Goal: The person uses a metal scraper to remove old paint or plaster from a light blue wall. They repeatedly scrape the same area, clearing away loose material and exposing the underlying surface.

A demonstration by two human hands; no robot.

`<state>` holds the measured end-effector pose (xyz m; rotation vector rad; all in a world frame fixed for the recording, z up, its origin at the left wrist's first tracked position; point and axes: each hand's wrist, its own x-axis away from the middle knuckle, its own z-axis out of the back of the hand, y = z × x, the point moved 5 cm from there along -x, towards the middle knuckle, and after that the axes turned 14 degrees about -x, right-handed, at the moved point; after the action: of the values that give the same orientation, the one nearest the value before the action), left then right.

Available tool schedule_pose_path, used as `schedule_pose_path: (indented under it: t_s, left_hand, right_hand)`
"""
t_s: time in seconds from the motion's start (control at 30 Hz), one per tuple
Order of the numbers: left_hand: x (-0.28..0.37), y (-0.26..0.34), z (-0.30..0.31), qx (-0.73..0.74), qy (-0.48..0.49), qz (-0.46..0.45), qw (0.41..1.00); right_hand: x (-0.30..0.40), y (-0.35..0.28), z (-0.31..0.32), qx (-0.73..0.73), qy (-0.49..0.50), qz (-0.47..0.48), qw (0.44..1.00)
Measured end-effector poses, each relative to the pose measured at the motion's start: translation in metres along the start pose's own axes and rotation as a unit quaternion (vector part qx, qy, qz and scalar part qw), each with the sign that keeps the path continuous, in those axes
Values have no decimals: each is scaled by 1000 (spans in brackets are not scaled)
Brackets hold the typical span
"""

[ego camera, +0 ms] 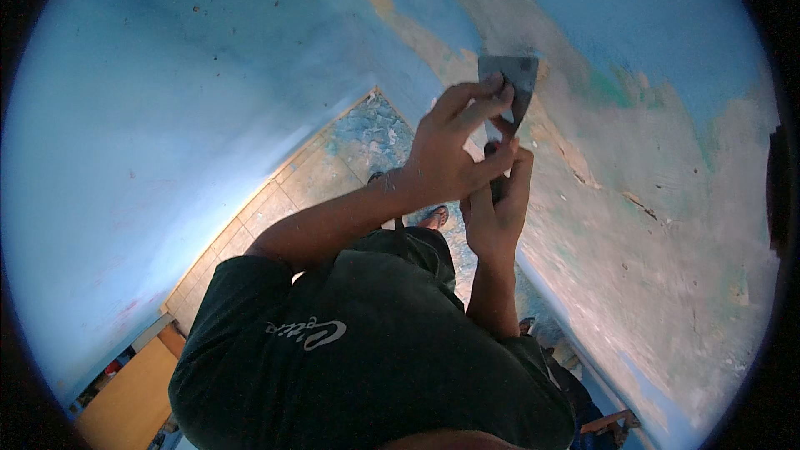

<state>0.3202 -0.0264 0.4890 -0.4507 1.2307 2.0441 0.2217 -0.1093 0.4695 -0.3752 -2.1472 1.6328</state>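
In front of the half-stripped wall I hold a putty knife with a broad metal blade [524, 75] pointing away from me. My right hand [500, 222] is closed around its dark handle [498, 184]. My left hand [453, 144] reaches across above it, and its fingers press on the flat of the blade. The fingers hide part of the blade and the upper handle. Beyond the blade, the wall [600, 131] shows bare greyish plaster with patches of blue and green paint. I cannot tell whether the blade's edge touches it.
A blue wall [156, 112] rises at left and meets the stripped wall at a corner. Blue paint flakes [375, 128] litter the tiled floor [312, 172]. My sandaled foot [435, 217] stands among them. A wooden board [128, 394] is at lower left. Part of another person [609, 422] shows at lower right.
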Motion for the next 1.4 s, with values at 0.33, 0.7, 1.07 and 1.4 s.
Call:
schedule_pose_path:
  t_s: [0.33, 0.7, 1.07, 1.4]
  left_hand:
    - [-4, -9, 3, -18, 1, -41, 999]
    - [-19, -29, 10, 8, -19, -9, 1000]
    - [-17, -24, 22, 25, -12, -30, 999]
    - [-26, -27, 29, 4, 7, -51, 999]
  right_hand:
    - [-10, 8, -5, 2, -10, 30, 999]
    - [-19, 11, -18, 18, 1, 18, 1000]
    - [-11, 5, -29, 28, 21, 27, 999]
    - [-20, 2, -40, -11, -4, 55, 998]
